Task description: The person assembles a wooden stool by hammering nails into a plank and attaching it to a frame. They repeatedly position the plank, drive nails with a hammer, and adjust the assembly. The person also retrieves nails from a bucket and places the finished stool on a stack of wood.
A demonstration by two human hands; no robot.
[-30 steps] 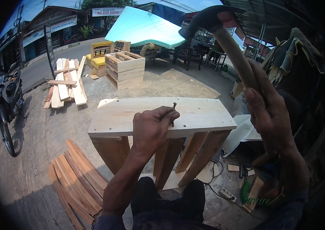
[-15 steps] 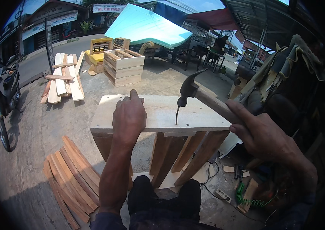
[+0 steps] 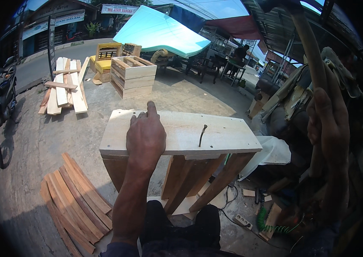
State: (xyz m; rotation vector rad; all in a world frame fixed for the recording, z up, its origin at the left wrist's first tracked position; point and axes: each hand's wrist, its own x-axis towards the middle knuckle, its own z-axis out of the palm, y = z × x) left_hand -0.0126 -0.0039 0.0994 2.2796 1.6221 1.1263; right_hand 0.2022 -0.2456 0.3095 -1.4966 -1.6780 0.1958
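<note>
A pale wooden board forms the top of a slatted wooden frame standing in front of my knees. My left hand rests palm down on the board's left part. Its index finger stretches past the far edge, and the others look partly bent. Right of it a slightly bent nail sticks up from the wood, with most of its length showing. Several dark nail heads dot the board. At the upper right my right hand is closed around the handle of a raised hammer. The hammer's head is partly cut off by the picture's top edge.
Loose slats lie on the ground at left, with more planks farther off. A wooden crate, a yellow chair and a light-blue foam sheet stand beyond. A power strip and green coiled hose lie at lower right.
My right hand has swung the hammer up and to the right, away from the nail. The left hand keeps its place on the board, while the view has shifted slightly.
</note>
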